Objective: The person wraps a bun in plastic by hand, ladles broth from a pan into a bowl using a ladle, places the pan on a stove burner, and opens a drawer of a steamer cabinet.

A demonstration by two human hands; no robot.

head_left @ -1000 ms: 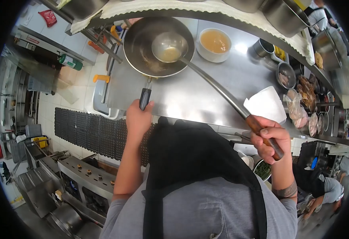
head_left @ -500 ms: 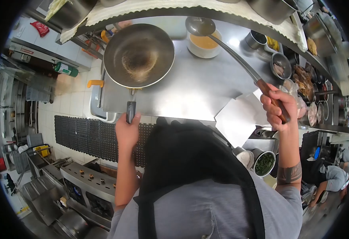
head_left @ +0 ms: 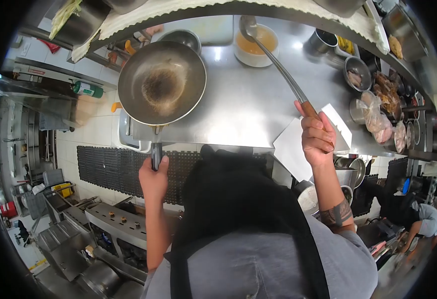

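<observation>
Over the counter's left end: the pan is tilted so that its inside shows, with a dark brown patch in the middle; whether it touches the counter cannot be told.
Pan handle: the left hand is closed around its end, thumb along the top.
Ladle: the right hand grips the wooden handle of the ladle, the fingers curled and the index finger partly raised.
White bowl: the ladle's head is over the left part of the white bowl, which holds an orange-brown liquid; contact is unclear.
Behind the pan: a metal bowl, partly hidden, beside a pale board.
Near the right hand: white sheets at the counter's front edge.
</observation>
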